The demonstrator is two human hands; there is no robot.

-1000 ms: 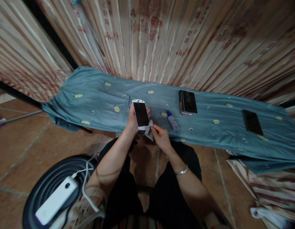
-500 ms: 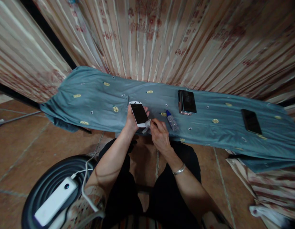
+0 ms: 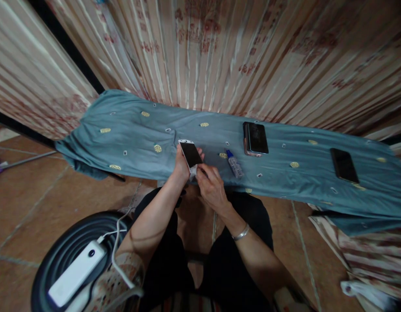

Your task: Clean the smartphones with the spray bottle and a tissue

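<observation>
Striped curtains (image 3: pixel 220 56) hang behind a desk (image 3: pixel 138 134) draped in blue-grey cloth with small yellow motifs. Over its near edge, the left hand (image 3: pixel 180 167) holds a white phone (image 3: pixel 190 154), dark screen up and tilted, fingers clamped round its lower left side. At the phone's lower end the right hand (image 3: pixel 211 187) presses a small white wipe (image 3: pixel 193 172), fingers closed on it; most of the wipe is hidden under them. A silver bangle (image 3: pixel 240 234) circles the right wrist.

Just right of the hands a small spray bottle (image 3: pixel 234 164) with a blue cap lies on the cloth. Farther right sit stacked dark phones (image 3: pixel 255 139), and well apart, near the right end, a single black phone (image 3: pixel 344 165). Below left, a white power bank (image 3: pixel 76 273) with a cable rests on a dark round stool (image 3: pixel 54 255) on the tiled floor (image 3: pixel 31 195).
</observation>
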